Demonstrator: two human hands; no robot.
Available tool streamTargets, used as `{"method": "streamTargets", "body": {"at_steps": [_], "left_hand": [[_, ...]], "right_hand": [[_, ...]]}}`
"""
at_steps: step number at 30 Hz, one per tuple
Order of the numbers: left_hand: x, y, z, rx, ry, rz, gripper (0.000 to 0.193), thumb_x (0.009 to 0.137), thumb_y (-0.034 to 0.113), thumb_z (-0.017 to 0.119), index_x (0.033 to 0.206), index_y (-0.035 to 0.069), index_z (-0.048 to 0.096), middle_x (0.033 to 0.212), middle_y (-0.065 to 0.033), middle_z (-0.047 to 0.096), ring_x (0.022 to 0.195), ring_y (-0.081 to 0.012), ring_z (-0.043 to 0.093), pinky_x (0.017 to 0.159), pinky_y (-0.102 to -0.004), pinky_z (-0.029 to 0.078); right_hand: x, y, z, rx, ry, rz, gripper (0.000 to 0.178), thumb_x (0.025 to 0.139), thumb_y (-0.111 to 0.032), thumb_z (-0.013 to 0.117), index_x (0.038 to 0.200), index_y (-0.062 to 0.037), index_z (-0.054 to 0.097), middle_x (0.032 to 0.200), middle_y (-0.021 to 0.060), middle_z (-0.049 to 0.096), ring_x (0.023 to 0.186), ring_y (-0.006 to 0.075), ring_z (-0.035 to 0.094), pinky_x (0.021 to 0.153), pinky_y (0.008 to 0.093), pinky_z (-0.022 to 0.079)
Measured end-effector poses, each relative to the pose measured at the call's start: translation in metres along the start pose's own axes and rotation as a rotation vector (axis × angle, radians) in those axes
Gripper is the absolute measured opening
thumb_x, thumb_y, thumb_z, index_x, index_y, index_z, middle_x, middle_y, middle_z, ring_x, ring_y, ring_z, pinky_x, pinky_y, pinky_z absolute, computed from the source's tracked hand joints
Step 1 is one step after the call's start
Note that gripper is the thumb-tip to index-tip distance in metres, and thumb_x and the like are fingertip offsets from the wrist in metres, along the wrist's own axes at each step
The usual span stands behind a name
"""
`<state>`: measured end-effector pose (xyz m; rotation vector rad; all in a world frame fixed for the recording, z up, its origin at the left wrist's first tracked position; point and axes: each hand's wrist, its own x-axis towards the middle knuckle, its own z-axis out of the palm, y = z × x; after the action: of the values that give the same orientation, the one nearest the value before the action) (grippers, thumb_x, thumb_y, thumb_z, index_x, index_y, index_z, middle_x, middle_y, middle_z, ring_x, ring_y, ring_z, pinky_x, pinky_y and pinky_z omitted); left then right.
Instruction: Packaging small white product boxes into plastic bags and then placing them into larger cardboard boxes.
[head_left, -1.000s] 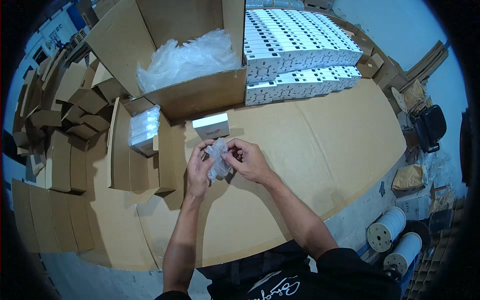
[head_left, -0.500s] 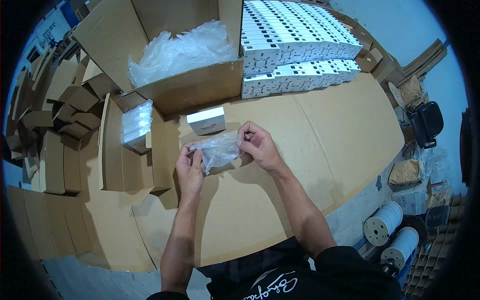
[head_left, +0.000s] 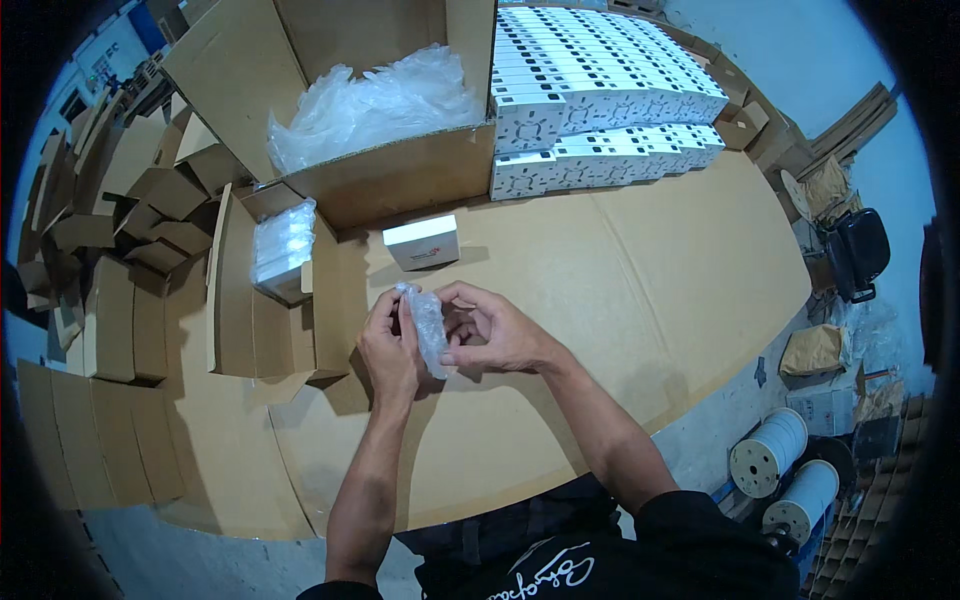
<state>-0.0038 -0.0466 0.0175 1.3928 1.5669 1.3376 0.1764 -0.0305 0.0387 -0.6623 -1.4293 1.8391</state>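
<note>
A clear bubble wrap bag (head_left: 428,328) is held upright and narrow between my two hands, above the cardboard-covered table. My left hand (head_left: 390,338) grips its left side, fingers closed on the plastic. On its other side, my right hand (head_left: 495,330) has curled fingers, with the thumb pressed against the lower part of the bag. Just beyond my hands stands a small white box (head_left: 421,246). To the left, an open brown carton (head_left: 232,330) holds several bubble-wrapped white boxes (head_left: 283,245) at its far end.
A large open carton (head_left: 400,172) full of clear plastic bags (head_left: 375,110) stands at the back. Right of it rise stacked white boxes (head_left: 610,100). Folded cardboard cartons (head_left: 130,230) crowd the left. White spools (head_left: 768,452) and a black chair (head_left: 857,252) are beyond the table's right edge.
The bag, spread wide between both hands before, is now bunched narrow and upright. My right hand has moved left and nearer, closer to my left hand.
</note>
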Motion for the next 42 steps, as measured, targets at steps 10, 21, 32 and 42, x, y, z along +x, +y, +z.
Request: {"method": "streamTargets", "body": {"at_steps": [10,21,32,42], "left_hand": [[-0.002,0.006,0.001,0.095,0.024,0.042,0.020,0.103,0.018,0.057,0.105,-0.001,0.063,0.075,-0.0144,0.068,0.067,-0.0183,0.066,0.063,-0.0349,0.051],[0.000,0.015,-0.002,-0.044,-0.022,-0.168,0.029,0.107,0.022,0.051,0.095,-0.002,0.060,0.065,-0.0074,0.055,0.061,-0.0173,0.057,0.058,-0.0367,0.046],[-0.001,0.007,0.004,0.098,0.131,0.008,0.026,0.108,0.028,0.048,0.108,0.002,0.053,0.071,-0.0104,0.059,0.062,-0.0179,0.054,0.059,-0.0380,0.045],[0.002,0.003,-0.002,0.035,0.251,-0.029,0.028,0.109,0.031,0.046,0.111,0.002,0.047,0.086,-0.0070,0.051,0.075,-0.0154,0.049,0.066,-0.0341,0.044]], "right_hand": [[0.010,0.025,0.015,-0.060,0.254,-0.067,0.026,0.084,0.005,0.066,0.109,0.0023,0.057,0.092,0.0025,0.059,0.080,0.0081,0.062,0.069,0.0252,0.054],[-0.003,0.015,-0.036,-0.156,0.561,-0.010,0.014,0.086,0.007,0.059,0.098,-0.0003,0.057,0.086,0.0008,0.059,0.075,0.0054,0.057,0.067,0.0223,0.049],[0.004,0.018,-0.008,-0.244,0.460,-0.102,0.019,0.088,0.005,0.061,0.105,-0.0005,0.057,0.090,0.0006,0.058,0.074,0.0045,0.056,0.065,0.0225,0.048],[-0.005,-0.004,-0.016,-0.409,0.554,-0.329,0.026,0.086,-0.016,0.079,0.101,-0.0030,0.062,0.083,-0.0003,0.060,0.075,0.0082,0.057,0.067,0.0237,0.048]]}}
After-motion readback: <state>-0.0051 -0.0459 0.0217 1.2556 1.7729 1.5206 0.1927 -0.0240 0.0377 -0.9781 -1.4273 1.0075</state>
